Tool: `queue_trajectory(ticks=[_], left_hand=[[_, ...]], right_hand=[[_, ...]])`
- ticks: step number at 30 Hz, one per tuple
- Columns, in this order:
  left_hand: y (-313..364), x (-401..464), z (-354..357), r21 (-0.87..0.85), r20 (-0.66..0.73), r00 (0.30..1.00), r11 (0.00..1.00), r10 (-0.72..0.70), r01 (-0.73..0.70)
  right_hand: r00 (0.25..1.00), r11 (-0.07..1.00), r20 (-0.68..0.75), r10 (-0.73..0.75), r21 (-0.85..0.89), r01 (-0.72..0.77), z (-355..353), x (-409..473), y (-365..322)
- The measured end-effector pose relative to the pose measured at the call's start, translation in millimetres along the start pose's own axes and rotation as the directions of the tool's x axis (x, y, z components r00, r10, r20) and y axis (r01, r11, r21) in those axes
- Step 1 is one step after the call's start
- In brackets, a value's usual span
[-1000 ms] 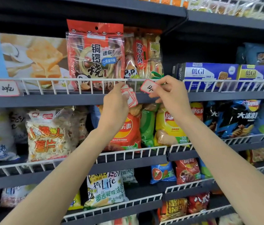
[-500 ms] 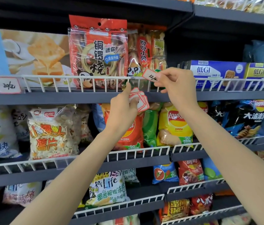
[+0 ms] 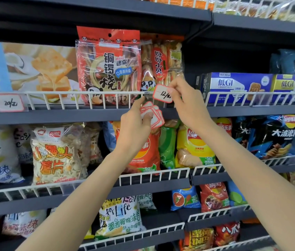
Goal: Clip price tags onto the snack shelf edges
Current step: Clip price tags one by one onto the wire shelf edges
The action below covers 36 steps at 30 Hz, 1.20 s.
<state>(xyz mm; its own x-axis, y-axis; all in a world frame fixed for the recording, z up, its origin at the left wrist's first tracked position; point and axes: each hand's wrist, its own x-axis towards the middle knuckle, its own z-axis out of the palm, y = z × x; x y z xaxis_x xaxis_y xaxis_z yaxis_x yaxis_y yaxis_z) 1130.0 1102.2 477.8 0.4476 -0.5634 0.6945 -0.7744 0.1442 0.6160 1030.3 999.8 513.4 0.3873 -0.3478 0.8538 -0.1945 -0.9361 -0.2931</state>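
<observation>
1 red-bordered white price tag [image 3: 162,94] is pinched in the right hand [image 3: 188,104] at the white wire shelf rail [image 3: 88,92]; left hand [image 3: 135,124] grips the spare red-edged tags [image 3: 153,115]. next, judging by this: press its clip onto the wire.

This is a shop's snack aisle. Dark grey metal shelves [image 3: 56,116] with white wire front rails [image 3: 251,95] carry rows of bright crisp bags [image 3: 194,145] and blue biscuit boxes [image 3: 237,86]. A red-bordered white handwritten price tag [image 3: 8,104] hangs on one rail.

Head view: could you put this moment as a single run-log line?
right hand: pinches price tag at wire rail | left hand: holds spare tags | clipped: not yet
</observation>
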Motion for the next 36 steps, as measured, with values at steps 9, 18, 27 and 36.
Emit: queue_trajectory(ticks=[9, 18, 27, 36], left_hand=[[-10.2, 7.4, -8.3, -0.122, -0.022, 1.0, 0.992, -0.006, 0.003], [-13.1, 24.3, -39.2, 0.003, 0.295, 0.954, 0.998, 0.055, -0.059], [-13.6, 19.6, -56.4, 0.222, 0.4, 0.915, 0.962, 0.058, -0.158], [-12.3, 20.8, -58.4, 0.251, 0.404, 0.913, 0.953, 0.054, -0.168]], right_hand=[[0.998, 0.979, -0.047, -0.043, -0.203, 0.032, 3.0, 2.4, -6.4], [0.997, 0.955, 0.008, -0.078, -0.285, 0.077, -8.9, 21.3, -11.9], [0.992, 0.988, 0.088, -0.087, -0.117, 0.097, -10.7, 31.2, -6.1], [0.979, 0.939, 0.017, -0.205, -0.278, 0.201, 2.8, 10.4, -4.5]])
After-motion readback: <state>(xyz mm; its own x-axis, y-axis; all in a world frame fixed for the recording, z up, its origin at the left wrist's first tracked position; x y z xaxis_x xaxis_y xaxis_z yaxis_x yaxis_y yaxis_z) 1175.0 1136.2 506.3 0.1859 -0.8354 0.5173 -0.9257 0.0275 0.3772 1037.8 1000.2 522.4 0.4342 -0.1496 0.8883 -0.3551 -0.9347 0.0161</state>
